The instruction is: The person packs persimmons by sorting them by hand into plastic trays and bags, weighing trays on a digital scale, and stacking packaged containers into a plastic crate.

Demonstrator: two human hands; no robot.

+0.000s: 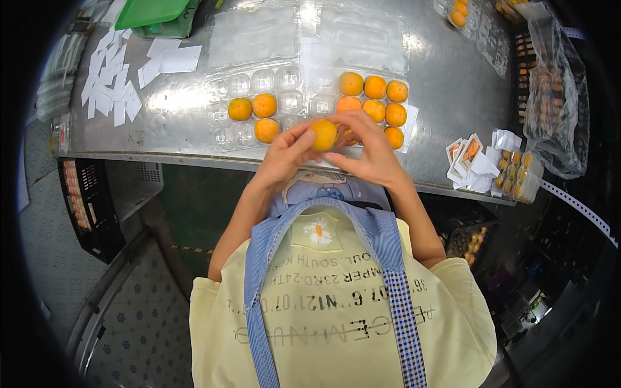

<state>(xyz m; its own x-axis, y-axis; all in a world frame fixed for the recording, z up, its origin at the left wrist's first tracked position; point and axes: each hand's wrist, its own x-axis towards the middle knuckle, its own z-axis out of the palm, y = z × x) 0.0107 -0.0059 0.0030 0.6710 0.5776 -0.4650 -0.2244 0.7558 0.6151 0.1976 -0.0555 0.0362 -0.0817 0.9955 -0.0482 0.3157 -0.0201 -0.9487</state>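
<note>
Above the table's front edge, a round orange fruit (323,136) is held up between my hands. My left hand (284,154) grips its left side, with the thumb on the fruit. My right hand (370,143) curves around its right side, fingertips and thumb at its edge. Behind the right hand lies a clear plastic tray (322,103) with several orange fruits (374,87) in its wells; the hand partly hides some. Left of it, another clear tray (263,79) carries three fruits (264,105) and several empty wells. Both trays have clear lids (252,42) folded back.
White paper slips (110,81) and a green container (155,16) are at the metal table's left. Picture labels (467,155) and a small fruit pack (515,174) lie at the right corner. A black crate (87,204) stands below left; plastic bags (556,97) hang right.
</note>
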